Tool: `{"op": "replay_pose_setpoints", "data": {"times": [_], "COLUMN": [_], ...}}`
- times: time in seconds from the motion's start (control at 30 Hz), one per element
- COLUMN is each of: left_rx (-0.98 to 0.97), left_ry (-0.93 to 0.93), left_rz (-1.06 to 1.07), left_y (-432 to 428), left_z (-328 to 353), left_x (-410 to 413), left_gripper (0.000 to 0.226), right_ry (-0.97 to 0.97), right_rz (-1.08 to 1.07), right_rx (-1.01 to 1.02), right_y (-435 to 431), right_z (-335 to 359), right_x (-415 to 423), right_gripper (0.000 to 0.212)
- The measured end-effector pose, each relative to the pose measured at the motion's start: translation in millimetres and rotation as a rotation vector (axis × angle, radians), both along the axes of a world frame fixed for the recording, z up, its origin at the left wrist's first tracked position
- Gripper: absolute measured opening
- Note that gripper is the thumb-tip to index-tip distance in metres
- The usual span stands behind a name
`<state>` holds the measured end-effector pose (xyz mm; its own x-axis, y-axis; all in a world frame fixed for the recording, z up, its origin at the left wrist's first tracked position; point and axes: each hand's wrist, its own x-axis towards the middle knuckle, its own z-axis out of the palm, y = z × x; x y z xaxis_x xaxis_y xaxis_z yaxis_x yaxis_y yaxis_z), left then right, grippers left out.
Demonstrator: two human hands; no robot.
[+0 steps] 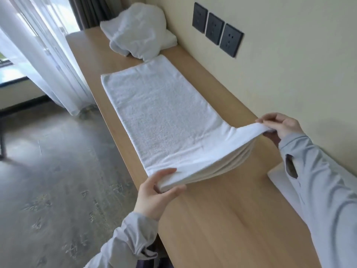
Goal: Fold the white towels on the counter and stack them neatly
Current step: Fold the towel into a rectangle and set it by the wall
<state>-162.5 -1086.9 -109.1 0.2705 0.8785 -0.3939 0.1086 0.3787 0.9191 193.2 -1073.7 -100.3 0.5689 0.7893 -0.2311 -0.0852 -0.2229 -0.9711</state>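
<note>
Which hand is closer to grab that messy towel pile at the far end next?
Probably the right hand. It pinches the flat white towel's wall-side corner, nearer the crumpled white towel pile beside the wall. The left hand grips the corner at the wooden counter's outer edge.

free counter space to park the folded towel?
Bare wood near the camera, between the held towel and the white sheet on the right. Narrow strips along both towel edges. The far end is crowded by the crumpled towel pile.
</note>
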Motion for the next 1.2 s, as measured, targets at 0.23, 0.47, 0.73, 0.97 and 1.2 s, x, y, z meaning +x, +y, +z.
{"op": "replay_pose_setpoints", "data": {"times": [0.23, 0.47, 0.73, 0.97, 1.2], "left_rx": [0.254, 0.508, 0.520, 0.257, 0.178], "left_ry": [0.180, 0.459, 0.303, 0.049, 0.610], "left_rz": [0.103, 0.005, -0.316, -0.184, 0.065], "left_y": [86.8, 200.7, 374.6, 537.7, 600.7], "left_z": [3.9, -5.2, 5.6, -34.5, -130.1], "left_x": [-19.8, -46.5, -85.5, -95.9, -91.5], "left_gripper": [0.039, 0.009, 0.027, 0.006, 0.042], "right_ry": [-0.135, -0.818, -1.029, -0.876, -0.796], "right_rz": [0.101, 0.103, 0.061, 0.003, 0.208], "right_rx": [0.102, -0.091, -0.085, -0.095, -0.555], "right_y": [83.0, 182.5, 334.5, 509.9, 589.0], "right_z": [28.2, 36.7, 33.4, -12.3, -120.4], "right_x": [-27.0, -37.4, -62.7, -89.9, -117.1], "right_gripper": [0.031, 0.017, 0.014, 0.017, 0.037]}}
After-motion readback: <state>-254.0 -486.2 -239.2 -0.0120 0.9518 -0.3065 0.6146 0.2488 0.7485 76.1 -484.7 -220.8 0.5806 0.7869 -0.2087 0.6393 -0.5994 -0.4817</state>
